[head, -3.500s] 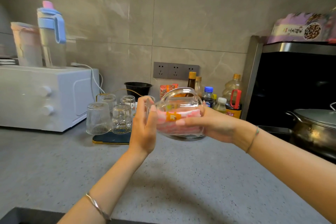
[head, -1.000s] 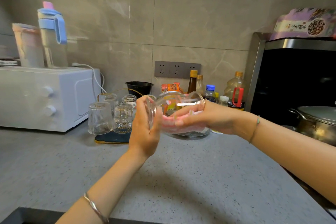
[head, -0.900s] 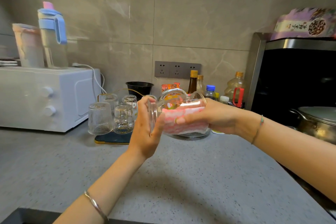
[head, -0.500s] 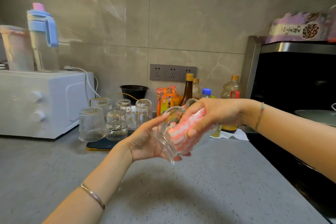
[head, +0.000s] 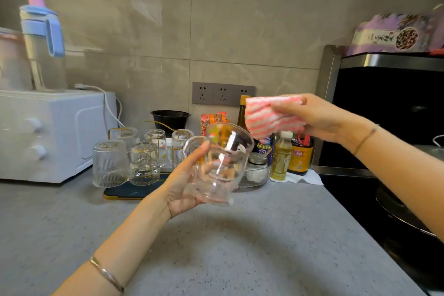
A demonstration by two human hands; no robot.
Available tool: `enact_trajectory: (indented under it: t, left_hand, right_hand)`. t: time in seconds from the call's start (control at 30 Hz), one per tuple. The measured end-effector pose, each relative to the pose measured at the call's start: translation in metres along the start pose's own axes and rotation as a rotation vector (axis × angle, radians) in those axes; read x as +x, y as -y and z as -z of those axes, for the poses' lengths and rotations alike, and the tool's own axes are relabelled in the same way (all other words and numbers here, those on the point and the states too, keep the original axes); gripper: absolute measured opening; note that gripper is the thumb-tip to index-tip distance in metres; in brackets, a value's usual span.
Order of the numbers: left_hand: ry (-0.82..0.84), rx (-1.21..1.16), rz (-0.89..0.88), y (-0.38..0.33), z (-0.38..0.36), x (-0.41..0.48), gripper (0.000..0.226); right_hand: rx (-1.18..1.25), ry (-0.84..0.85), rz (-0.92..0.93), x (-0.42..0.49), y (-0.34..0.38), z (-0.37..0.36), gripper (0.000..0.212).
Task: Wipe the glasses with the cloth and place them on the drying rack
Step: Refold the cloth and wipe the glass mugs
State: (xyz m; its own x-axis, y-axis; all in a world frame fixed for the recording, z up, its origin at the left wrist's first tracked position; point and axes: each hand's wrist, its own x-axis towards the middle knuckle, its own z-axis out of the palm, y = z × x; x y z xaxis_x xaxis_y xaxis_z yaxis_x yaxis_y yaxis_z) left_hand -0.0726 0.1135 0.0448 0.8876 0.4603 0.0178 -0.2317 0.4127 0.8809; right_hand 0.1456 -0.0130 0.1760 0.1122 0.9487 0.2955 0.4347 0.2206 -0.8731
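Clear, rounded glass cup with a handle (head: 223,158) sits gripped in the left hand (head: 182,187); above the cup, the right hand (head: 322,115) pinches a fuzzy pink-and-white striped cloth (head: 269,115).

Purple package (head: 394,36), far right atop black appliance (head: 384,115): white band with large Chinese characters, first reads 三, the others blurred. Dark sauce bottle (head: 299,154), far centre-right: yellow-red label, print illegible. Blue-labelled bottle (head: 264,148) and orange packet (head: 213,120): likewise illegible.
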Motion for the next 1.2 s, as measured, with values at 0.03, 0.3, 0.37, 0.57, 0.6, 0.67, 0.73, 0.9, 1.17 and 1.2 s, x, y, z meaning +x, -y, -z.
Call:
enact_trajectory:
  t: [0.03,0.3,0.37,0.57,0.6,0.67,0.73,0.9,1.17,1.2]
  left_hand:
    - [-0.033,-0.061,-0.010,0.000,-0.001,0.000,0.095]
    - [-0.113,-0.199,-0.173,-0.009,-0.022,-0.008,0.080]
    - [-0.116,-0.213,-0.190,-0.010,-0.027,-0.011,0.079]
    - [-0.184,-0.291,-0.207,-0.009,-0.049,-0.018,0.060]
    - [-0.184,-0.317,-0.210,-0.010,-0.052,-0.020,0.054]
    - [-0.174,-0.392,-0.212,-0.014,-0.055,-0.022,0.052]
    - [-0.152,-0.489,-0.172,-0.019,-0.056,-0.022,0.058]
    - [-0.170,-0.483,-0.117,-0.029,-0.066,-0.025,0.060]
    - [-0.151,-0.489,-0.061,-0.025,-0.077,-0.035,0.036]
    - [-0.172,-0.486,-0.081,-0.027,-0.078,-0.035,0.038]
  right_hand:
    - [-0.021,-0.073,0.091,-0.004,-0.004,-0.007,0.029]
    - [-0.352,-0.226,0.508,-0.028,-0.048,-0.112,0.028]
    - [-0.258,-0.209,0.485,-0.030,-0.047,-0.124,0.035]
    - [0.280,-0.274,0.421,-0.041,-0.028,-0.136,0.033]
    - [0.427,-0.306,0.405,-0.042,-0.027,-0.134,0.034]
    - [0.490,-0.403,0.451,-0.044,-0.030,-0.136,0.037]
    - [0.360,-0.503,0.560,-0.047,-0.038,-0.144,0.036]
    - [-0.520,-0.430,1.022,-0.043,-0.057,-0.153,0.036]
    - [-0.980,-0.386,1.090,-0.025,-0.051,-0.127,0.039]
    - [-0.992,-0.424,1.082,-0.025,-0.050,-0.125,0.039]
